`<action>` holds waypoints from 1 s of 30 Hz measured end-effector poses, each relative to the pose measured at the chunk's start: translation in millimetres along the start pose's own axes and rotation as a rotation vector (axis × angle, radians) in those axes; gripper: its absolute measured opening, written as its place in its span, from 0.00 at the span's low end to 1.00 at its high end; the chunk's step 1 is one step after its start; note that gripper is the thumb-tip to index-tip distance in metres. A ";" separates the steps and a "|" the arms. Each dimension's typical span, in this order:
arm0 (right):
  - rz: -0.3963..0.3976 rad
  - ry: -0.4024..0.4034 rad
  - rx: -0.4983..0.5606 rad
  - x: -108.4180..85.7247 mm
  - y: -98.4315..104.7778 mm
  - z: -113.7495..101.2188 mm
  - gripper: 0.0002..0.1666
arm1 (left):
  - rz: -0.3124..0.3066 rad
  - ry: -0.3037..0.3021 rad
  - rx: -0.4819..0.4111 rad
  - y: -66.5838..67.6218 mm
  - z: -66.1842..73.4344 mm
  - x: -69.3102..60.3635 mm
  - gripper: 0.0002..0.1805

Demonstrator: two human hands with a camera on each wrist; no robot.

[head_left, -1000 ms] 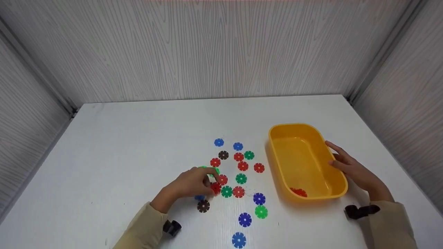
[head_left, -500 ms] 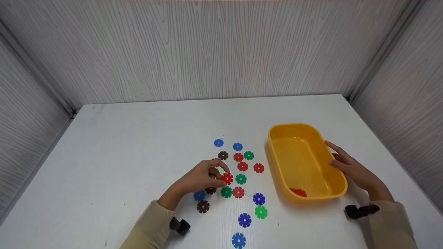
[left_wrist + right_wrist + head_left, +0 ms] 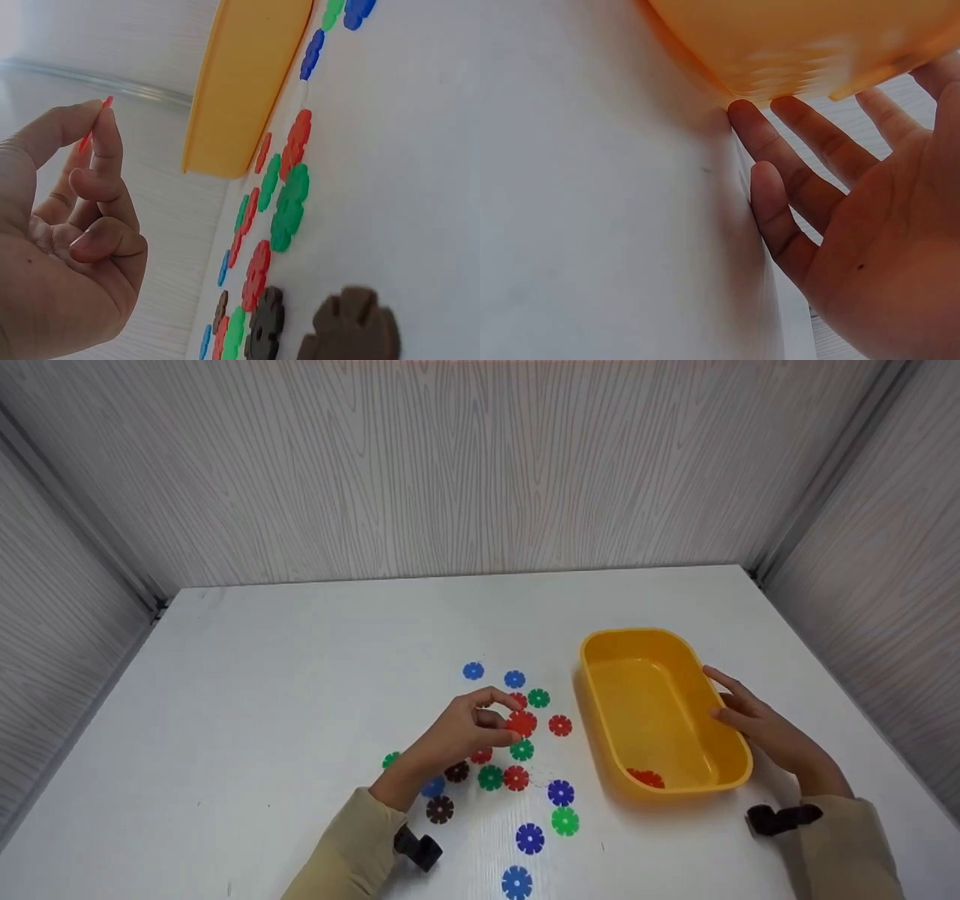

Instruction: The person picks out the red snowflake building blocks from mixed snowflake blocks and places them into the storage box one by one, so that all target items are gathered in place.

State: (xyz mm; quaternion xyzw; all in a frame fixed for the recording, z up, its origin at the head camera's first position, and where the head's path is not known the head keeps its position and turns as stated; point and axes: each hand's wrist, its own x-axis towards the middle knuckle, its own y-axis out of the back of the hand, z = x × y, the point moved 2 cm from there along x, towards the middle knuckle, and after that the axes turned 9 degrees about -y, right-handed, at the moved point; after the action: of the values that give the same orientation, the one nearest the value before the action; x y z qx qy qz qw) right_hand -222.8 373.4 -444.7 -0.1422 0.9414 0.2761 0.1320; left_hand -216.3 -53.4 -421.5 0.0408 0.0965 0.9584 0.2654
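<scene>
My left hand (image 3: pixel 469 731) pinches a red notched plastic disc (image 3: pixel 523 724) between thumb and forefinger, raised over the scattered discs. In the left wrist view the held disc (image 3: pixel 86 140) appears edge-on, the other fingers curled below it. My right hand (image 3: pixel 766 733) holds the right side of a yellow plastic tub (image 3: pixel 649 697), its thumb over the rim. The right wrist view has several fingertips against the tub's outer wall (image 3: pixel 780 75). Red discs (image 3: pixel 646 778) lie in the tub's near end.
Loose discs in red, green, blue, purple and dark brown lie left of the tub, among them a blue disc (image 3: pixel 517 882) near the front and a brown disc (image 3: pixel 440 809). The white table (image 3: pixel 300 660) meets wood-grain panels (image 3: pixel 450 472) at back and sides.
My left hand has picked a red disc from the cluster, then lifted it and moved rightward and away from me. My right hand and the tub stay nearly in place.
</scene>
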 end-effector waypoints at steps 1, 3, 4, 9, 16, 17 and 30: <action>-0.001 -0.001 0.003 0.3 -0.2 0.0 0.38 | -0.001 -0.001 -0.004 -2.8 1.5 2.0 0.19; -0.006 0.004 0.008 1.1 -0.5 0.5 0.38 | -0.001 -0.006 0.008 -8.4 5.1 5.5 0.19; -0.007 0.005 0.010 1.5 -0.5 0.8 0.37 | -0.003 -0.010 0.010 -11.3 6.9 7.2 0.20; 0.000 0.003 0.002 2.5 0.4 2.5 0.37 | -0.026 -0.025 0.007 -26.6 17.1 17.6 0.20; -0.002 0.018 0.013 0.9 1.7 2.5 0.37 | -0.073 -0.046 -0.072 -48.4 33.5 36.2 0.17; -0.003 0.017 0.015 0.8 1.7 2.7 0.37 | -0.074 -0.041 -0.081 -51.9 34.9 38.4 0.17; 0.002 0.003 0.009 -0.1 1.2 1.7 0.37 | -0.059 0.027 -0.123 -100.8 37.6 60.7 0.14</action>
State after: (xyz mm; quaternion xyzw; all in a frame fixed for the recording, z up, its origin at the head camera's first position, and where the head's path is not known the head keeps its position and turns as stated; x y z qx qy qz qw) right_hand -222.9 375.3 -445.4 -0.1410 0.9430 0.2717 0.1309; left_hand -212.9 68.8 -403.9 0.0087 0.0421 0.9548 0.2943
